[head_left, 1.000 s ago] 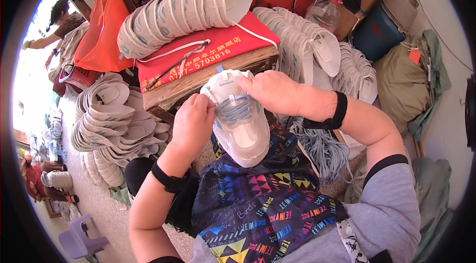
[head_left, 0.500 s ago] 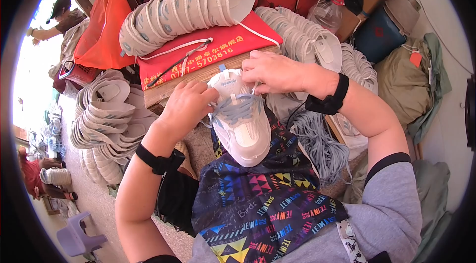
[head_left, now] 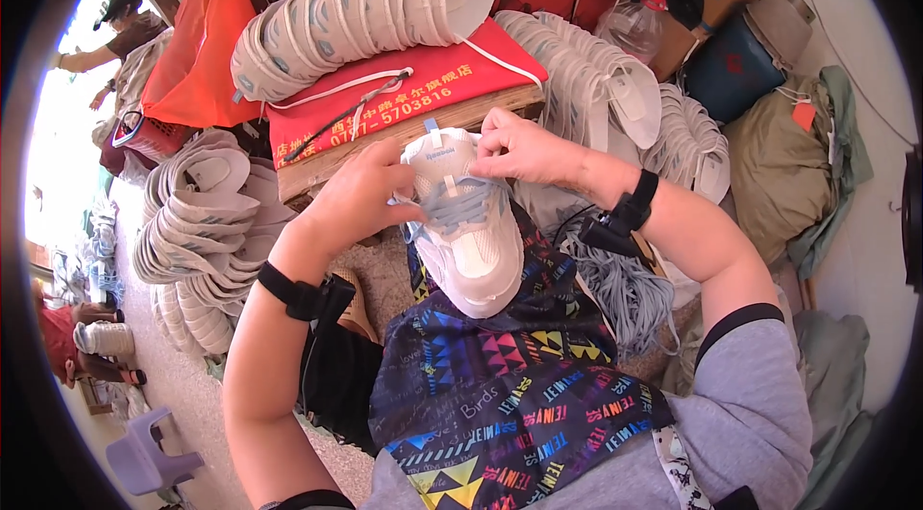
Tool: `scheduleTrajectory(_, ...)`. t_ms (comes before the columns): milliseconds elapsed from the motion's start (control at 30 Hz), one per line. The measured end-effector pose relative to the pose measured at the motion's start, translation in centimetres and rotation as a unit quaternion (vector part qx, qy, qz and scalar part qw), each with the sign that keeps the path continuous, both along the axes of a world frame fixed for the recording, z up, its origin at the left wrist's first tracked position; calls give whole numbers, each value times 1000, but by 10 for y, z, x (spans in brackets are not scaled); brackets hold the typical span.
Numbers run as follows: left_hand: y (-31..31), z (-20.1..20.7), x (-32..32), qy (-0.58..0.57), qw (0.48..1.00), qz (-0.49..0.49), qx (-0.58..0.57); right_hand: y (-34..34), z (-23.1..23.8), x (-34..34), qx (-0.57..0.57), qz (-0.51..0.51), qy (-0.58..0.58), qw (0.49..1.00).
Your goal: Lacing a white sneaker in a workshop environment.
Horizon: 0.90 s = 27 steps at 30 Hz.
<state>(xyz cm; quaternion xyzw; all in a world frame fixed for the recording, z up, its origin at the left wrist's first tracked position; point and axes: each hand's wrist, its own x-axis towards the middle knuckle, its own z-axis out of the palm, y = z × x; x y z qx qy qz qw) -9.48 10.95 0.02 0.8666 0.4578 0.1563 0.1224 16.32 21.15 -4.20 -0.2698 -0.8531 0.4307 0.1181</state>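
Observation:
A white sneaker [head_left: 473, 270] with grey-blue laces [head_left: 456, 209] points its toe toward me above my lap, tongue upright and a blue pull tab at the heel. My left hand [head_left: 363, 188] is closed on its left upper edge, thumb beside the lace rows. On the opposite side, my right hand [head_left: 524, 149] pinches at the upper eyelets beside the tongue. A lace seems to be between those fingertips, though they mostly cover it. Behind the shoe is a wooden block [head_left: 298, 185] with a red printed cloth bag [head_left: 500, 58] on it.
A row of nested white shoe uppers [head_left: 351, 20] lies on the red bag. More stacked uppers stand at left [head_left: 197, 212] and right [head_left: 596, 87]. A bundle of grey-blue laces [head_left: 625, 294] lies right of my lap. A purple stool [head_left: 149, 452] stands at lower left.
My left thumb has moved in over the shoe's side near the laces. The right fingers have shifted slightly left and closed nearer the tongue. The shoe stays almost in place.

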Motion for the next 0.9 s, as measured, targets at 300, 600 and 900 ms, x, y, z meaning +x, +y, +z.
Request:
scheduleTrajectory(300,-4,-24,-2,-99,991,69,-61,-13,-1,0,-67,-90,61,992)
scheduleTrajectory(600,-23,-62,14,-320,921,219,-25,-18,-1,5,-7,-45,74,996)
scheduleTrajectory(900,-36,-30,26,-497,826,250,-91,-42,35,-10,71,-43,115,990)
